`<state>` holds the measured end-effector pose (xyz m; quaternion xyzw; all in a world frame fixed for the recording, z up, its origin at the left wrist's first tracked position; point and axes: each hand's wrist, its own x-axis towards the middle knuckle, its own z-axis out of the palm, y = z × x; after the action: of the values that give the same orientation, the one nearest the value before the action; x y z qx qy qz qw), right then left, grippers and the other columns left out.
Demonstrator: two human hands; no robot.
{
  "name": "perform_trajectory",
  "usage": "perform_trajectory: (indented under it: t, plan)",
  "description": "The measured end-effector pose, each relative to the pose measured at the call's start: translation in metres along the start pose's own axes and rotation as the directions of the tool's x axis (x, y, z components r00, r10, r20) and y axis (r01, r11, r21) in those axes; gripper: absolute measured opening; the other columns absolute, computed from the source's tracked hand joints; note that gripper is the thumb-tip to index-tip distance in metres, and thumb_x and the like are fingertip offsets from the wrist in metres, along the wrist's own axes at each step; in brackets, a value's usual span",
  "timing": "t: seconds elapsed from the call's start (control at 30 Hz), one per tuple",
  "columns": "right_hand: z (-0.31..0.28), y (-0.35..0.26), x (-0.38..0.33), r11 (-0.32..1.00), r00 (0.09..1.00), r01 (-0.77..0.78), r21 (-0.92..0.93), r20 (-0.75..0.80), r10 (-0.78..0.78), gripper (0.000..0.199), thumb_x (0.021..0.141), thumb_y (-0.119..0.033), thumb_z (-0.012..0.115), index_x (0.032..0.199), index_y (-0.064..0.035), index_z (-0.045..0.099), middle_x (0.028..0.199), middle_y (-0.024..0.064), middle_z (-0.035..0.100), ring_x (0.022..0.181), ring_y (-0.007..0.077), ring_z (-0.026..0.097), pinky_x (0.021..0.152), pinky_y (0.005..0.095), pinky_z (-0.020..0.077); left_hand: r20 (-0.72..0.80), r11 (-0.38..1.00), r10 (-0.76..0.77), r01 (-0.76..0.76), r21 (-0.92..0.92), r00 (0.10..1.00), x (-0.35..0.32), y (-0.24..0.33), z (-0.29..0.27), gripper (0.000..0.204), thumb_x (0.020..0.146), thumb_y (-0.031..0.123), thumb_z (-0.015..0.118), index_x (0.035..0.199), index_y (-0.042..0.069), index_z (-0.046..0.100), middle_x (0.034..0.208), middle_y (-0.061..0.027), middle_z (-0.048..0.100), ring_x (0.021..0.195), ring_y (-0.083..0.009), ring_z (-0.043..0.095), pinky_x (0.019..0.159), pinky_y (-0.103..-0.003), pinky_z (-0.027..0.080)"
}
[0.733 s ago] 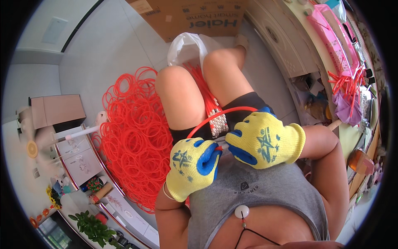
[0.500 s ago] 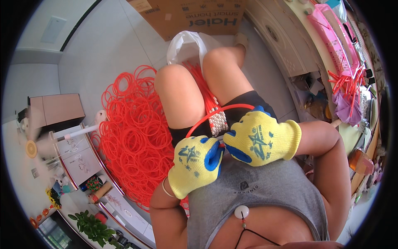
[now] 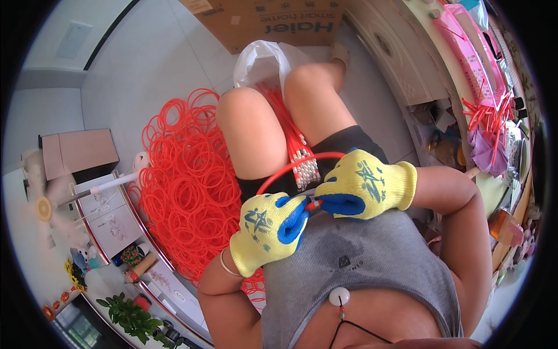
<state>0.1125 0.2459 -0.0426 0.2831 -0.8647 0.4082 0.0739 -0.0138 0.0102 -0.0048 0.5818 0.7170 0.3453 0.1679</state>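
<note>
My left hand [image 3: 268,228] and my right hand [image 3: 365,185] wear yellow knit gloves with blue coated palms. Both are closed on one red plastic tube [image 3: 286,167], which arches up from the left hand and over to the right. Between the two hands its ends meet at a small pale connector [image 3: 314,205], in front of my grey top. Whether the ends are fully pushed together is too small to tell. A bundle of red tubes with white end pieces [image 3: 306,170] lies between my thighs, just beyond the hands.
A large heap of red tube rings [image 3: 186,198] covers the floor on my left. Past my knees stand a white plastic bag [image 3: 247,67] and a cardboard box [image 3: 279,26]. At right, a table holds a pink basket [image 3: 465,55] and loose red tubes [image 3: 491,119]. A fan [image 3: 43,208] is far left.
My right hand has turned and drawn slightly up and back, so the connector between the hands now shows. The left hand has shifted a little, and the tube's arch sits slightly lower.
</note>
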Motion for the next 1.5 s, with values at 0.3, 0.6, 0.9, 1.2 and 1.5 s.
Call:
perform_trajectory:
  t: [0.3,0.6,0.9,1.2,1.5]
  plan:
    - [0.012,0.007,0.0,0.983,0.983,0.18,-0.032,-0.018,-0.18,0.039,0.087,-0.02,0.072,0.12,0.0003,0.069,0.106,0.0148,0.073,0.088,0.0296,0.073,0.074,0.0398,0.0582,0.039,1.0,-0.001,0.0,0.007,0.999,0.004,0.007,-0.001,0.028,0.073,0.003,0.077,0.1,0.003,0.073,0.074,-0.0122,0.063,0.06,-0.0324,0.06,0.054,-0.042,0.046]
    - [-0.021,0.08,0.026,0.9,0.95,-0.312,-0.305,-0.109,0.292,0.055,0.081,-0.025,0.077,0.133,-0.0128,0.063,0.126,0.0106,0.064,0.115,0.035,0.06,0.097,0.0454,0.0488,-0.396,0.523,-0.827,0.804,-0.282,0.399,-0.079,0.0,-0.081,0.024,0.086,0.006,0.073,0.109,-0.002,0.073,0.093,-0.0196,0.071,0.082,-0.0383,0.067,0.078,-0.045,0.053]
    - [0.052,0.14,0.033,0.706,0.929,0.125,-0.697,0.333,0.165,0.024,0.083,-0.028,0.067,0.106,-0.0222,0.07,0.112,0.0017,0.063,0.115,0.0257,0.058,0.107,0.044,0.0397,-0.515,0.486,-0.683,0.849,0.209,0.518,-0.173,-0.064,-0.063,0.03,0.094,0.016,0.072,0.119,0.0,0.07,0.11,-0.0195,0.072,0.101,-0.037,0.069,0.088,-0.042,0.055]
    - [0.043,0.134,0.027,0.826,0.952,0.082,-0.558,0.288,0.101,0.024,0.084,-0.023,0.069,0.107,-0.0173,0.07,0.117,0.0036,0.066,0.116,0.0261,0.059,0.107,0.0446,0.042,-0.427,0.801,-0.533,0.598,0.022,0.73,-0.078,-0.063,-0.022,0.029,0.089,0.009,0.077,0.116,-0.001,0.072,0.104,-0.0185,0.073,0.092,-0.0347,0.071,0.083,-0.041,0.056]
    - [0.0,0.112,0.039,0.961,0.992,-0.033,-0.274,-0.128,-0.002,0.036,0.082,-0.014,0.073,0.118,-0.0093,0.07,0.12,0.0096,0.07,0.113,0.0283,0.065,0.098,0.0429,0.0501,-0.366,0.887,-0.461,0.433,-0.159,0.808,-0.019,-0.048,-0.006,0.026,0.094,0.0,0.069,0.12,-0.004,0.071,0.11,-0.0153,0.074,0.098,-0.0237,0.074,0.085,-0.033,0.057]
